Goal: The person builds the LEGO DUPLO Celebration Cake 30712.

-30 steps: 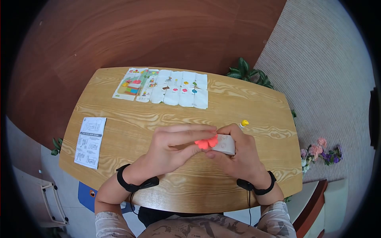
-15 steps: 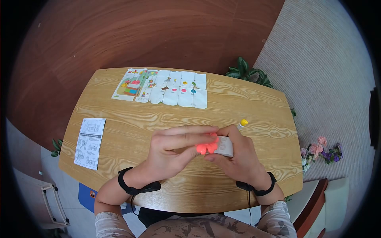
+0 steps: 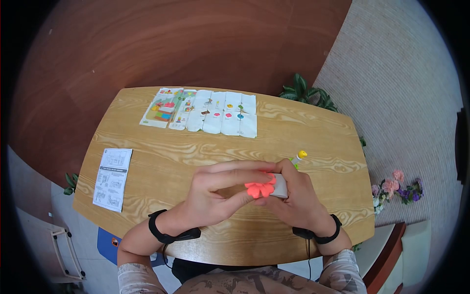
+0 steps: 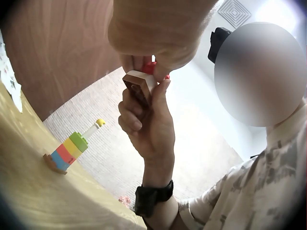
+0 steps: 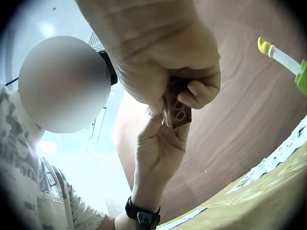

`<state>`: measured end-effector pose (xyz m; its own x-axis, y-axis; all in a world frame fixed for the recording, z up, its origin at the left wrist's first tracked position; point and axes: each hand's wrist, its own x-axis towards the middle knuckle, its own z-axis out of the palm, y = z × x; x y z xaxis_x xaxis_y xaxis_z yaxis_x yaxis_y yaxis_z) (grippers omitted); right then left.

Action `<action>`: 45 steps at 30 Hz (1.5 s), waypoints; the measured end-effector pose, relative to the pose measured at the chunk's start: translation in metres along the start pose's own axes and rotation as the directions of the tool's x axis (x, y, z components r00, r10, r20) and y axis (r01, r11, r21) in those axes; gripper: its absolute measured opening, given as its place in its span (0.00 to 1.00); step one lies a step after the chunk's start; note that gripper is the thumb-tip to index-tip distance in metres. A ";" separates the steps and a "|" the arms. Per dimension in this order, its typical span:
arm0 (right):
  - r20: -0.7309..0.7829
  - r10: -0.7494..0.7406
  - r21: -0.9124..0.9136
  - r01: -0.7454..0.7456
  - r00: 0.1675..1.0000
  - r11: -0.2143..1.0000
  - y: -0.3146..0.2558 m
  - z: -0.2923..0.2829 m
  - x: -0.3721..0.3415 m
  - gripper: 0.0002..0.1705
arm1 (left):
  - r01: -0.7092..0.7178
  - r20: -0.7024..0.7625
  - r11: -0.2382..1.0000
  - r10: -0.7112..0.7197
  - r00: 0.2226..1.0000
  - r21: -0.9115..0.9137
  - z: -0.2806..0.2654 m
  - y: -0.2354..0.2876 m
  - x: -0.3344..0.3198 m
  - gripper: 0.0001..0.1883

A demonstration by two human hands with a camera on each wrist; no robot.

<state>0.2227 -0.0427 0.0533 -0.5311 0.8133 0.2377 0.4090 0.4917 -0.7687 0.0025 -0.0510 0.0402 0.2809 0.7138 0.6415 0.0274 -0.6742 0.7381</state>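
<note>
Right hand [image 3: 297, 193] grips white-and-brown toy brick [image 3: 280, 186] above desk [image 3: 230, 247]; left hand [image 3: 213, 190] pinches coral flower piece [image 3: 259, 190] at brick's left end. Candle-topped block stack [image 4: 67, 152] beyond brick, right side, partly blocked by right hand in head view. Picture sheet [image 3: 220, 115] beyond brick; black-and-white leaflet [image 3: 112, 180] left of it.

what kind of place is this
Probably an indoor lounge or meeting room, though its exact use is unclear: there's a wood-grain table, pink, purple and white flowers beside it, and what looks like a square ceiling vent.
</note>
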 end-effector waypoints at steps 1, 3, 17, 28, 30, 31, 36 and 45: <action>-0.004 -0.007 0.012 0.007 1.000 1.000 0.001 0.001 0.000 0.32 | 0.005 -0.006 1.000 -0.004 1.000 0.015 0.000 0.000 0.000 0.12; -0.012 -0.028 0.027 0.029 1.000 0.999 0.001 0.000 0.000 0.32 | 0.016 -0.027 0.999 -0.016 1.000 0.030 0.001 0.001 -0.002 0.12; -0.049 -0.062 0.004 0.063 0.997 0.998 -0.007 -0.004 -0.005 0.33 | -0.026 -0.052 0.999 0.024 0.998 -0.036 0.002 -0.004 -0.007 0.13; -0.047 -0.079 -0.034 0.077 0.996 0.996 -0.004 -0.002 -0.003 0.32 | 0.151 -0.069 0.982 -0.160 0.985 -0.114 0.005 -0.004 -0.009 0.15; -0.044 -0.082 -0.036 0.081 0.996 0.996 -0.004 -0.002 -0.003 0.32 | 0.117 -0.069 0.991 -0.121 0.990 -0.060 0.004 -0.003 -0.008 0.16; -0.042 -0.083 -0.039 0.081 0.996 0.996 -0.004 -0.003 -0.003 0.32 | 0.100 -0.067 0.994 -0.102 0.993 -0.033 0.004 -0.002 -0.008 0.16; -0.033 -0.082 -0.043 0.081 0.996 0.996 -0.006 -0.004 -0.004 0.32 | 0.074 -0.075 0.996 -0.077 0.994 -0.048 0.006 -0.003 -0.010 0.15; -0.015 -0.050 -0.014 0.050 0.999 0.999 -0.005 -0.005 -0.007 0.35 | -0.014 -0.066 1.000 0.015 0.998 0.010 0.004 -0.004 -0.010 0.18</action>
<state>0.2282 -0.0490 0.0590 -0.5398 0.7922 0.2847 0.3920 0.5359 -0.7478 0.0039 -0.0559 0.0299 0.2171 0.7145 0.6651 0.0331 -0.6863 0.7265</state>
